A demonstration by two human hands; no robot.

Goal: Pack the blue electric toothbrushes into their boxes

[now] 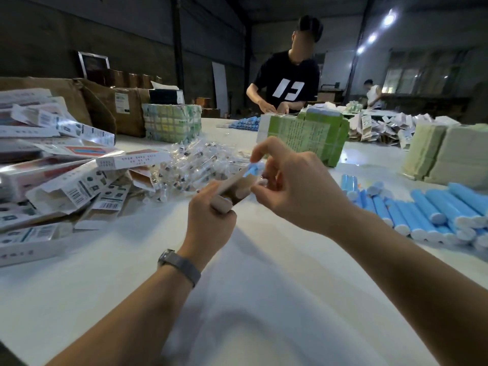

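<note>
Blue plastic shows between the person's fingers: the tip of a toothbrush (pixel 252 169) pokes out of the open end of a small cardboard box (pixel 232 188), held above the middle of the white tabletop (pixel 264 286). The left hand (pixel 211 220) is curled round the lower end of the box, thumb on top, a grey band watch (pixel 179 265) on the wrist. The right hand (pixel 295 186) pinches at the box mouth, forefinger and thumb bent close round the blue tip, the other fingers tucked; the exact contact is blurred.

To the right lies a heap of smooth blue cylindrical toothbrush handles (pixel 427 212) with white end caps, side by side. To the left sprawls a loose pile of flat, glossy printed cartons (pixel 66 165) with barcodes, and beside it a crinkled mound of clear plastic packets (pixel 195 159). Further back stand blocks of green-printed stacked boxes (pixel 306 133) and paler bundles (pixel 435 154). Across the tabletop a person in a black shirt (pixel 287 83) works at another pile.
</note>
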